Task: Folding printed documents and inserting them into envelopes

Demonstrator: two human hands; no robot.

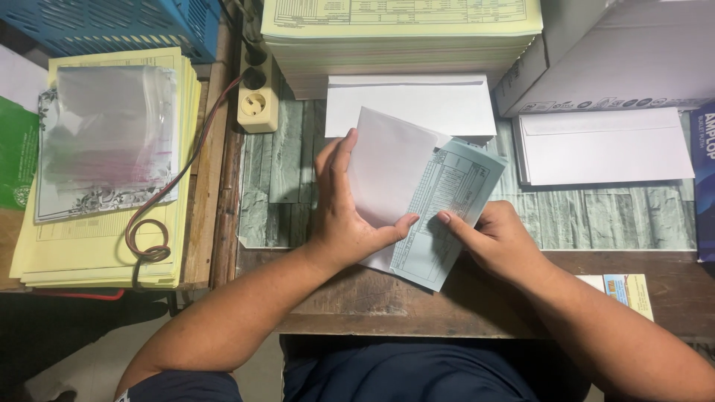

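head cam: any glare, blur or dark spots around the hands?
Head view: sharp on left hand, right hand and folded form; white envelope bright, not blown out; sheen on plastic sleeves; floor under desk edge dark.

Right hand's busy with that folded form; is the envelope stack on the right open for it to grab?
Probably yes. The envelope stack lies uncovered on the table with nothing between it and the right hand, but that hand first has to let go of the folded form.

Blue crate (112,26), power socket (257,100), yellow form stacks (402,30), spare envelopes (607,145).
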